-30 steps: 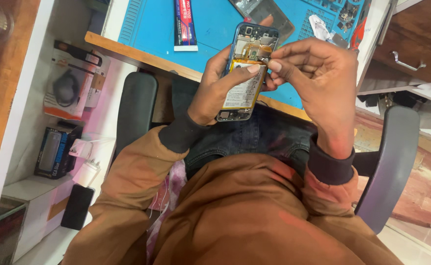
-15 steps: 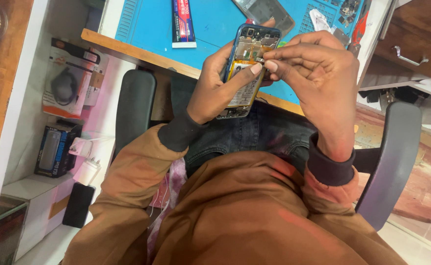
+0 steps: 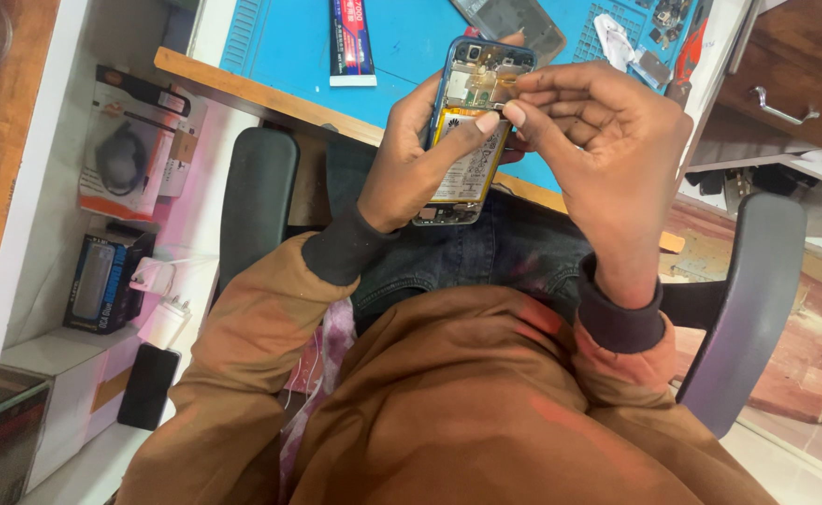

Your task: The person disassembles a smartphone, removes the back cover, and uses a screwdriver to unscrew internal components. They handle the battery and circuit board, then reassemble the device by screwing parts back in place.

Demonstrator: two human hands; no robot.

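While the person sits in a grey-armed chair [image 3: 259,192] at the bench [image 3: 271,98], the left hand [image 3: 422,164] grips an opened phone [image 3: 472,131] with a blue frame, back cover off and battery and board exposed, holding it tilted above the lap at the bench's front edge. The left fingers are curled around the phone's left side and rear, and the thumb [image 3: 475,126] lies across the battery. The right hand [image 3: 598,154] is bunched at the phone's upper right, its fingers pinched close together at a small gold-coloured part near the top of the board; whether they actually hold that part cannot be told. On the blue mat [image 3: 411,42] covering the bench lie a glue tube [image 3: 350,42], a dark phone cover [image 3: 514,19], and small parts beside a red-handled tool [image 3: 690,51], all well apart from the hands. A wooden drawer with a metal handle [image 3: 783,108] stands at the right. Boxed goods [image 3: 130,140] occupy the shelving at the left.
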